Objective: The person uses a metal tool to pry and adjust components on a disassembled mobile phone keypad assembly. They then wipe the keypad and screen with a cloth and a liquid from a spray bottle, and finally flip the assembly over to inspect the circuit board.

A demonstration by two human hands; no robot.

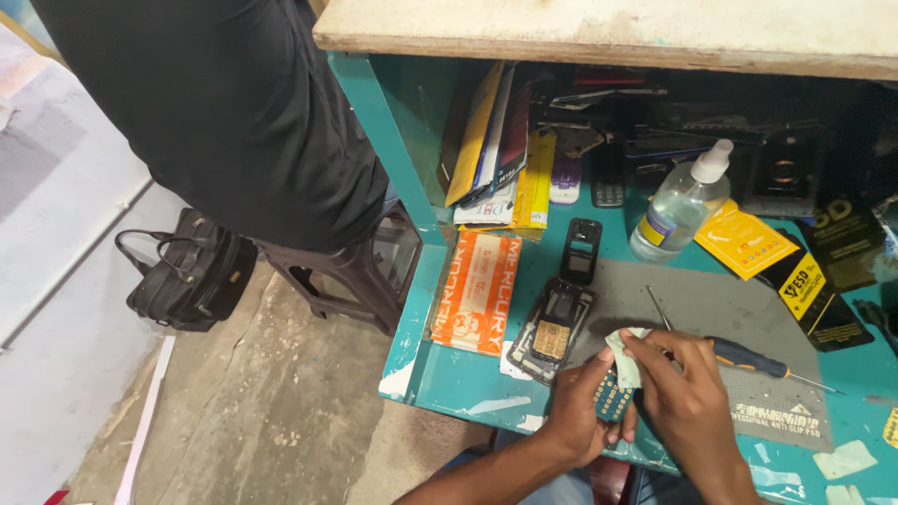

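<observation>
My left hand (578,411) grips a small phone keypad part (613,400) with rows of pale buttons, at the front edge of the teal bench (468,383). My right hand (685,391) presses a pale wad of cloth (625,355) onto that part. Just left of my hands lies an opened phone body (554,329) with its circuit board showing. A black phone shell (581,250) lies beyond it. Under my right hand spreads a grey anti-slip mat (730,313). A blue-handled screwdriver (758,360) and thin tweezers (657,306) rest on the mat.
A clear bottle with a white cap (681,201) stands at the back. An orange packet (477,290) lies at the left, yellow packets (744,241) at the right. Card packs lean on the shelf wall (496,140). A person in black (234,103) sits on a stool (346,271) beside a black bag (192,271).
</observation>
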